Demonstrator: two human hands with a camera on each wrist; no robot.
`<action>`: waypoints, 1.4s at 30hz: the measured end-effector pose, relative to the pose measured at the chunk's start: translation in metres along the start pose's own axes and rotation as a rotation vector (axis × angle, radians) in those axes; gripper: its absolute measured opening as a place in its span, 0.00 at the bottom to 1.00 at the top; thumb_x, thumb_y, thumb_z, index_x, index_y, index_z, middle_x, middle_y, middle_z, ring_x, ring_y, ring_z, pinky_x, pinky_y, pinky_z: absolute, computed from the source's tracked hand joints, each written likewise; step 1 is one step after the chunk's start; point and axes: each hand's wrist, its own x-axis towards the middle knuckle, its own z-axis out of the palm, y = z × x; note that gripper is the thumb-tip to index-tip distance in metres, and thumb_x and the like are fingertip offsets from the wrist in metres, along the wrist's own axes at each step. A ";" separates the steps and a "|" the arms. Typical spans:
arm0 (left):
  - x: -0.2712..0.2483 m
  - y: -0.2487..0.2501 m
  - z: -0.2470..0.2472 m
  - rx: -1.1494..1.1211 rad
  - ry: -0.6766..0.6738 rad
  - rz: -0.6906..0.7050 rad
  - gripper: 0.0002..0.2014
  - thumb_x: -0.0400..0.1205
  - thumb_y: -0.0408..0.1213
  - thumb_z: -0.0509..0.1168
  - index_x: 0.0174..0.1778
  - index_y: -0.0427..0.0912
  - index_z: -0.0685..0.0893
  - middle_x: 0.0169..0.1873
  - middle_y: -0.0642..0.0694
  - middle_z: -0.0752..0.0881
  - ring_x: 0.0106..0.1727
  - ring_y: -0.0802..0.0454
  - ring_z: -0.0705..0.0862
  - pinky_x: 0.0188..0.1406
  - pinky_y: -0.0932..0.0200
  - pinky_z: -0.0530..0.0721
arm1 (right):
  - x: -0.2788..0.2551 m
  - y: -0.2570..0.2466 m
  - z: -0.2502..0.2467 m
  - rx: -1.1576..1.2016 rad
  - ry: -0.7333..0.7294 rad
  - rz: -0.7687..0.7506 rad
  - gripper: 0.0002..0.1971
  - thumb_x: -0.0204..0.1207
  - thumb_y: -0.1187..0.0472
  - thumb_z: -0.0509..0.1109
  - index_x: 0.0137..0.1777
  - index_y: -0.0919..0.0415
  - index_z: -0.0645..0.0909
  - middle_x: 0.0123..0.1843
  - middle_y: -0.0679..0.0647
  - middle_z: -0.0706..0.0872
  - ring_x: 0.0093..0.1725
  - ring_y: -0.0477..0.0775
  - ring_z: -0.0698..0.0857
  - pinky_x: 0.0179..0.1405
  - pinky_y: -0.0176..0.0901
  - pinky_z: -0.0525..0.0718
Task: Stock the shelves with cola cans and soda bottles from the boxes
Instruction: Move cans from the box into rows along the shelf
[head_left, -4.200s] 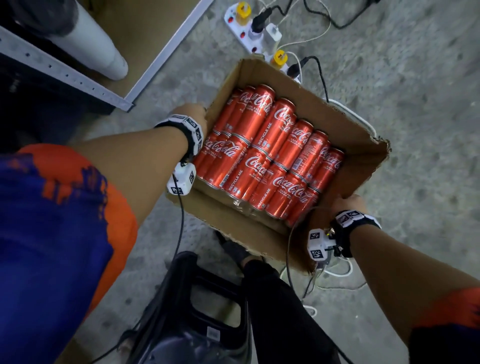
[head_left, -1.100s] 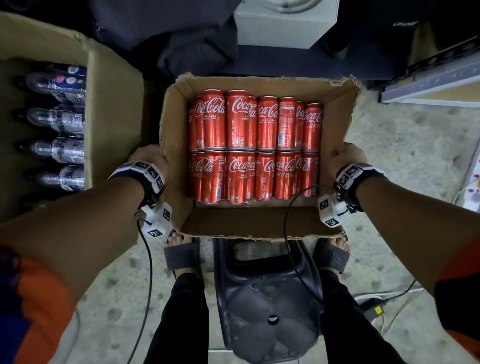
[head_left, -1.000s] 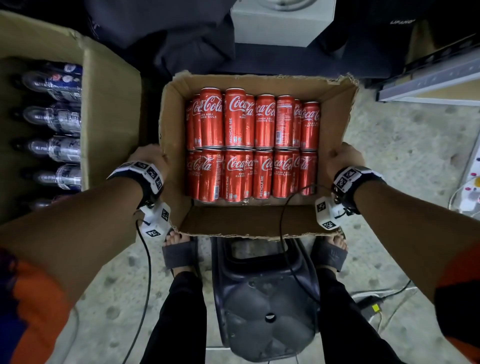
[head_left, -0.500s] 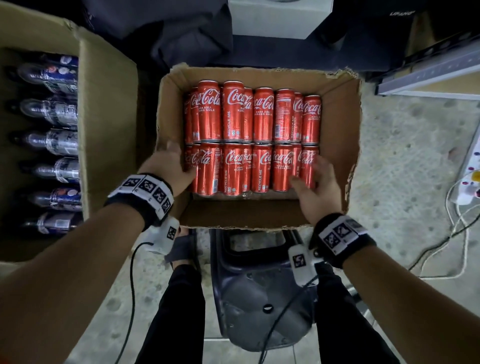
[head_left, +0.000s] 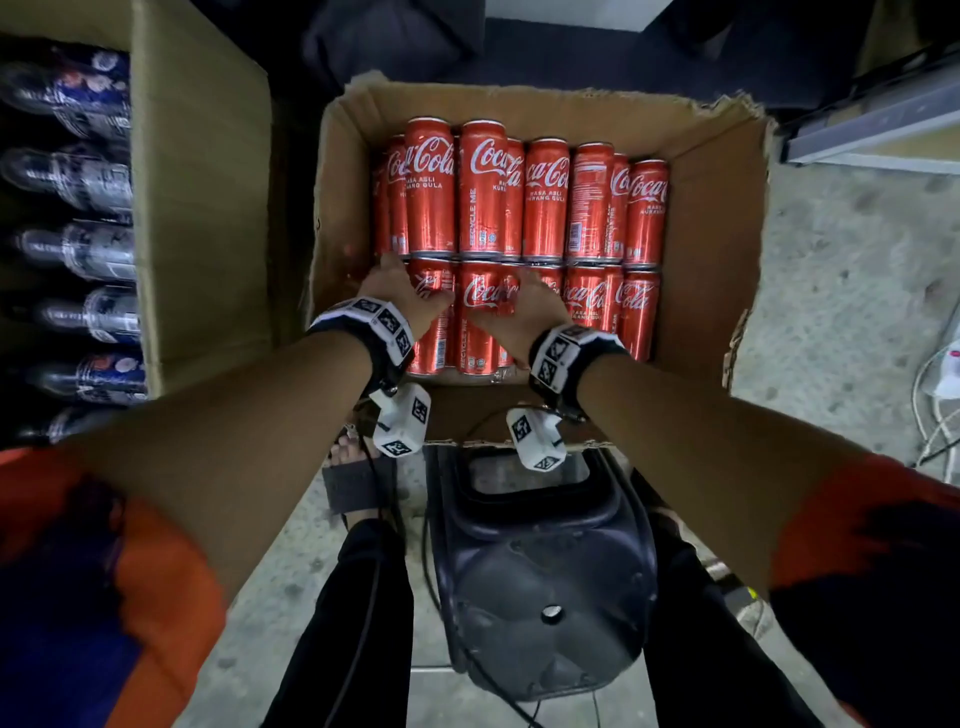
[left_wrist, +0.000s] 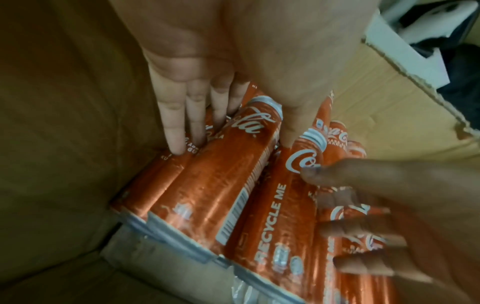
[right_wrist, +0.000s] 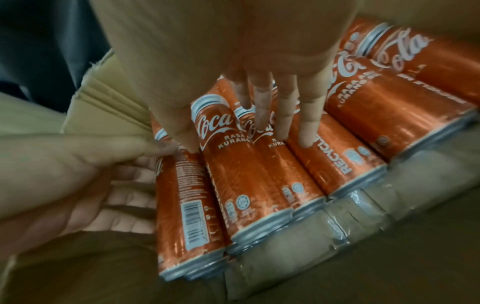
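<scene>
Red cola cans (head_left: 483, 189) lie on their sides in two rows inside the cardboard box (head_left: 711, 249), their long axes running away from the person, tops toward the far wall. Both hands are down on the near row. The left hand (head_left: 400, 296) reaches over the leftmost cans, fingers (left_wrist: 179, 121) extended along the can bodies and thumb spread across the next can; it has not yet closed on anything. The right hand (head_left: 522, 312) lies just beside it on the neighbouring cans, fingers (right_wrist: 284, 115) straight and flat, likewise grasping nothing. Each hand is directly above its target, so the coming lift probably requires curling the fingers around a can across its long axis. Clear plastic wrap shows at the near can ends and may resist separation. The box stands on a rough concrete floor (head_left: 841, 291). A second box holding bottles (head_left: 88, 249) is to the left, a dark stool (head_left: 540, 571) is between the person's legs, and a shelf edge (head_left: 872, 124) is at upper right.
</scene>
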 end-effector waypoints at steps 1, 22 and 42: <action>0.003 0.001 0.002 -0.001 0.007 0.001 0.40 0.78 0.55 0.74 0.80 0.39 0.66 0.72 0.38 0.79 0.69 0.37 0.83 0.66 0.45 0.82 | 0.006 -0.003 0.004 -0.032 -0.005 -0.004 0.43 0.71 0.38 0.77 0.80 0.57 0.64 0.69 0.58 0.83 0.59 0.60 0.88 0.55 0.51 0.90; -0.039 -0.022 -0.012 -0.103 -0.045 0.222 0.39 0.76 0.44 0.77 0.81 0.46 0.65 0.74 0.41 0.74 0.71 0.42 0.78 0.69 0.51 0.73 | -0.013 0.008 0.010 0.153 0.028 -0.046 0.32 0.72 0.55 0.79 0.71 0.57 0.68 0.50 0.49 0.88 0.46 0.49 0.89 0.42 0.43 0.88; -0.227 0.014 -0.057 -0.405 -0.113 0.127 0.25 0.73 0.46 0.76 0.64 0.57 0.75 0.46 0.65 0.81 0.47 0.68 0.79 0.51 0.64 0.76 | -0.189 0.033 -0.108 0.236 -0.036 -0.169 0.25 0.62 0.57 0.87 0.55 0.46 0.80 0.47 0.43 0.91 0.44 0.36 0.90 0.49 0.32 0.87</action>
